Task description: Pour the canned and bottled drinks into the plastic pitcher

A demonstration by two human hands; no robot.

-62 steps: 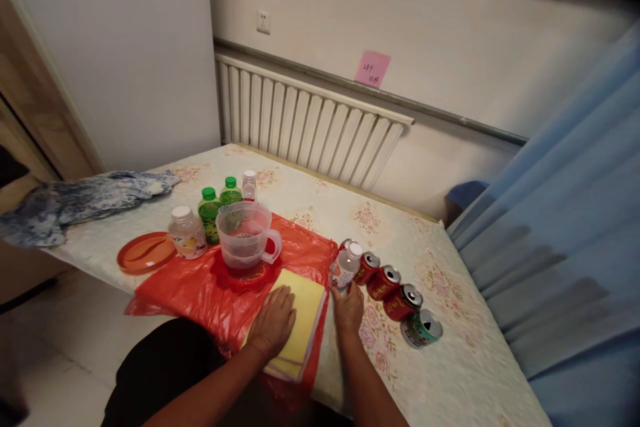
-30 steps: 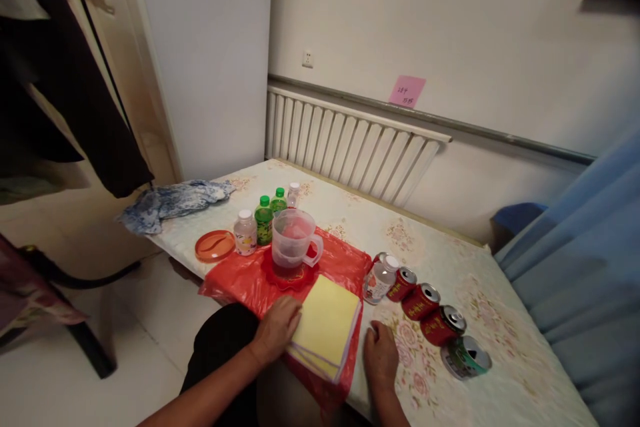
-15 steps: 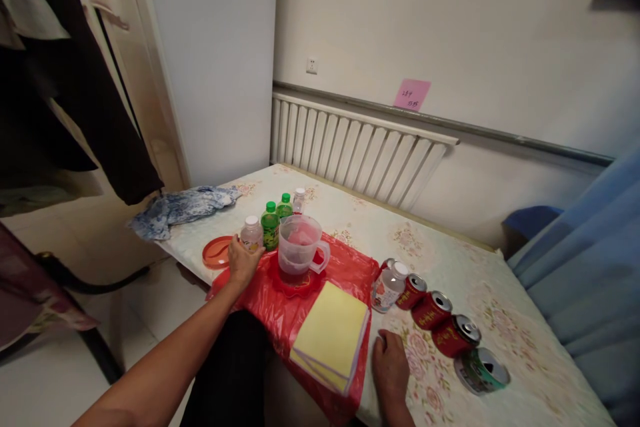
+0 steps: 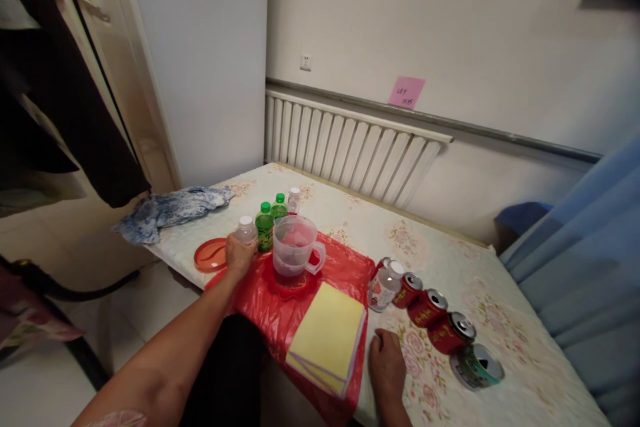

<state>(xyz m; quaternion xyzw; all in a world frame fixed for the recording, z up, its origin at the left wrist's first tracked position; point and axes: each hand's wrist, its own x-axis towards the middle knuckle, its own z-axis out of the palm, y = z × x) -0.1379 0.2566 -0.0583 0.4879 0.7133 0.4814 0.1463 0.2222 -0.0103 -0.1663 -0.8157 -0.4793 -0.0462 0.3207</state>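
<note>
My left hand (image 4: 239,256) is closed around a clear plastic bottle (image 4: 246,232) with a white cap, upright at the table's left side. Touching distance away stand two green bottles (image 4: 265,230) with green caps, and behind them another small white-capped bottle (image 4: 294,200). A translucent measuring jug (image 4: 291,259) sits on a red scalloped plate (image 4: 286,293). Curled into a loose fist, my right hand (image 4: 387,365) rests on the tablecloth, right of a stack of yellow-covered booklets (image 4: 327,333). No object shows in it.
Several drink cans (image 4: 429,307) line the right side beside a white-capped bottle (image 4: 385,287). A red plastic sheet (image 4: 345,257) lies under the plate and booklets. An orange-red lid (image 4: 210,255) and a blue-white cloth (image 4: 175,210) are at the left edge. A radiator (image 4: 345,143) stands behind.
The camera view has shifted slightly, moving everything a little to the left. My left hand sits slightly more in front of the bottle. My right hand stays resting in place.
</note>
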